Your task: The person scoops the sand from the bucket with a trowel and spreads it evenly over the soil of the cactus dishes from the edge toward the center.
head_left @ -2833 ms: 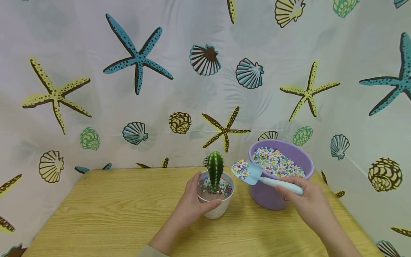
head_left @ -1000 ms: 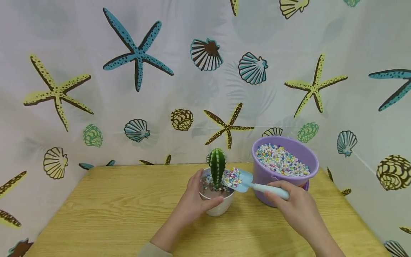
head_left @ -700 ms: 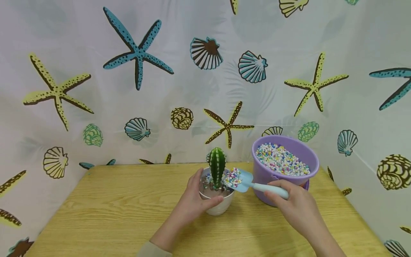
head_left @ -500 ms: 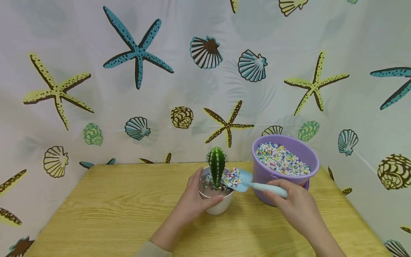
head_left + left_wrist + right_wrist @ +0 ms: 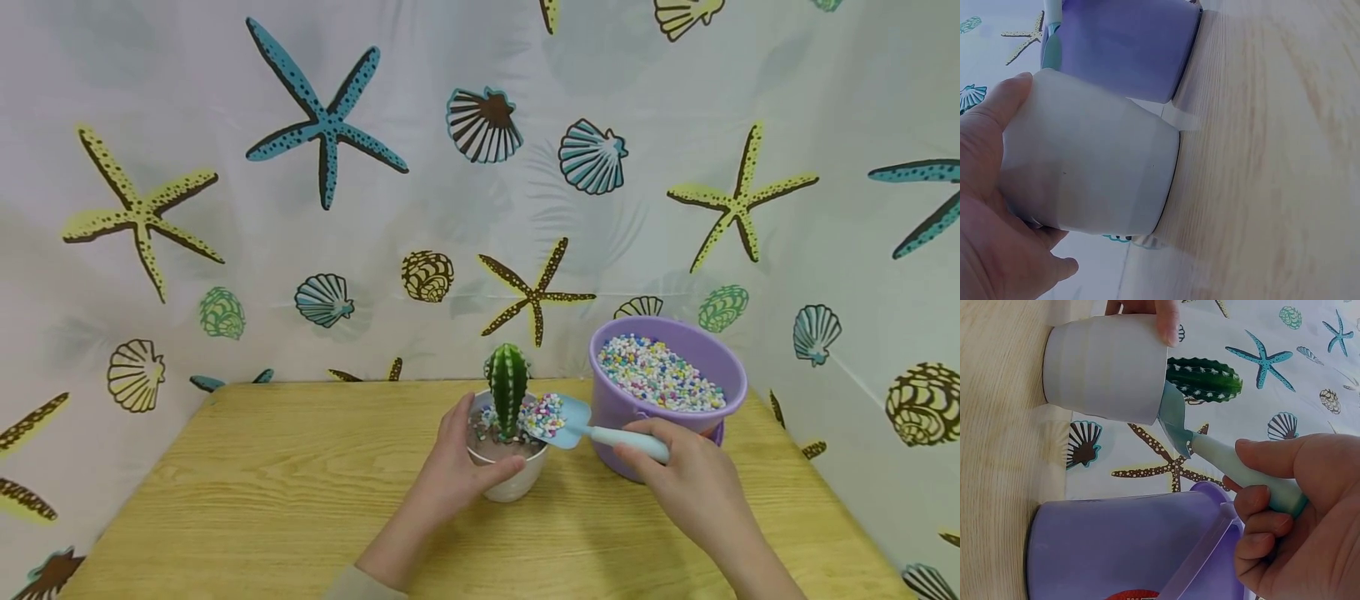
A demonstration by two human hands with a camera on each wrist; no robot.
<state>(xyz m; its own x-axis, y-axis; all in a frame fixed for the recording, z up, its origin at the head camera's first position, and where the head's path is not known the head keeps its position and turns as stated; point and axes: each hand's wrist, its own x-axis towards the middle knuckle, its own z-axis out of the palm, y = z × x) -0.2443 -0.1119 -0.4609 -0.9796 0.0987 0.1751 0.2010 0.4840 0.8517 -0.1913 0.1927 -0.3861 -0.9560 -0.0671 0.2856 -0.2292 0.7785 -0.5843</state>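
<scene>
A small green cactus (image 5: 507, 383) stands in a white flower pot (image 5: 513, 485), with greyish fill and some coloured pellets round its base. My left hand (image 5: 455, 477) holds the pot from the left, thumb at the front and fingers round the far side; the left wrist view (image 5: 997, 187) shows it upright on the table. In my right hand (image 5: 696, 473) is a light blue hand trowel (image 5: 576, 423), gripped by its handle. Its blade rests at or just above the pot's right rim, loaded with multicoloured pellets (image 5: 542, 417) beside the cactus.
A purple bucket (image 5: 617, 454) full of similar pellets (image 5: 656, 375) stands behind and right of the pot, close to my right hand. Its handle (image 5: 1204, 550) hangs down the side. The wooden table (image 5: 300, 500) meets a sea-patterned curtain (image 5: 420, 200) at the back.
Since the earliest frame the loaded trowel has moved left and down from beside the bucket's rim to the pot's rim. Over the last second both hands have stayed almost still.
</scene>
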